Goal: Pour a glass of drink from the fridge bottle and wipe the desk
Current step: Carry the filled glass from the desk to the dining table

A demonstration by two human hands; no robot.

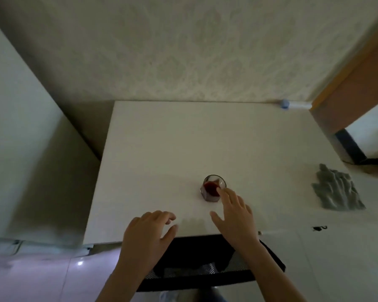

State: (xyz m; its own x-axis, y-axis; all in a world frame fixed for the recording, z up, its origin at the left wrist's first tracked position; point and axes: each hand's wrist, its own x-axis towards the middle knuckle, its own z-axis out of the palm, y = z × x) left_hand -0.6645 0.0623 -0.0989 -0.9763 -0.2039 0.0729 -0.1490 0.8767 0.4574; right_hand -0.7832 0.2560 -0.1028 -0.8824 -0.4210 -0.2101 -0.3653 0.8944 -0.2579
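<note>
The right hand [236, 216] reaches over the near part of the white counter [162, 138] with its fingers spread and nearly straight, grasping nothing; its fingertips [223, 191] lie at the near right side of the glass [213, 188], and whether they touch it cannot be told. The left hand [150, 231] hovers at the near edge of the counter, left of the right hand and apart from the glass, fingers loosely curled, thumb out, holding nothing. The glass stands upright near the middle of the counter, its long axis vertical and its open mouth pointing up; seen from above, the round rim is clear. It is a short clear tumbler with a faceted, angular lower body, holding dark red drink that fills only the lower part. A crumpled grey cloth [336, 188] lies on the counter well to the right of the glass, apart from both hands. At the far right corner, against the patterned wall [183, 51], lies a small white object with a blue end [292, 104]. Below the near edge sits a black chair with a mesh back [205, 258]. A small dark mark [319, 228] shows on the white surface to the near right.
</note>
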